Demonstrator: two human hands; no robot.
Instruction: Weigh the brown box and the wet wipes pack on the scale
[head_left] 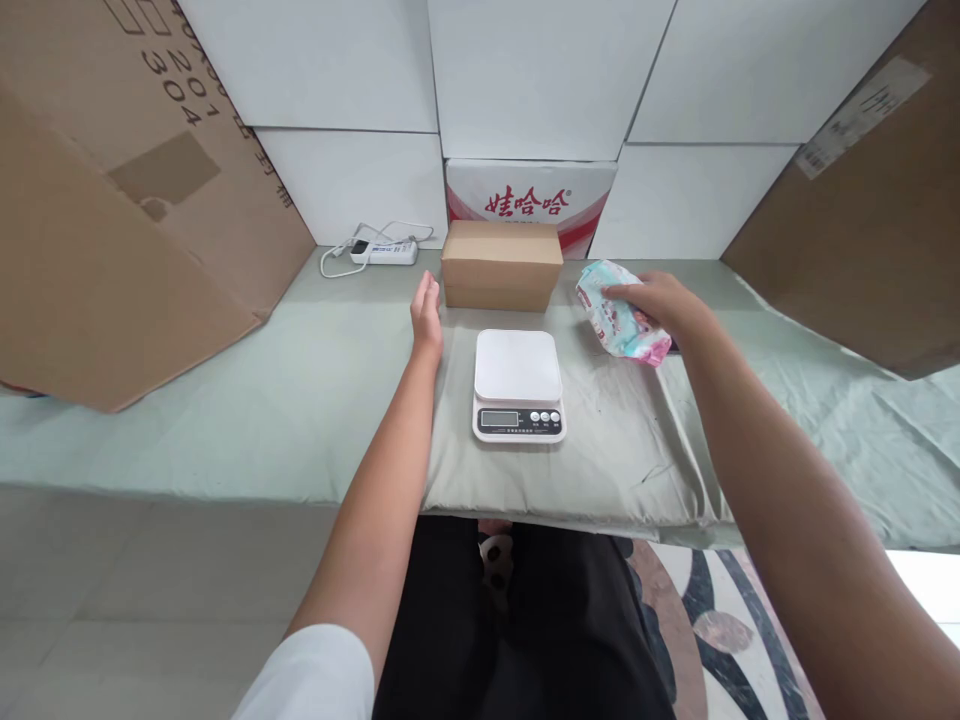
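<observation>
Soft pink-and-blue plastic packet [621, 322] sits at two o'clock of the white digital kitchen scale [518, 384], right hand [660, 303] clamped over it (top grip, ready to lift); left hand [427, 315] open, flat beside the small brown cardboard box [502, 264].

Small brown matt cardboard box [502, 264], white smooth plastic kitchen scale [518, 384], crinkled glossy plastic-film packet, pink and pale blue [619, 324], pale green matt creased cloth table cover [225, 400], large brown cardboard sheets [112, 230].
</observation>
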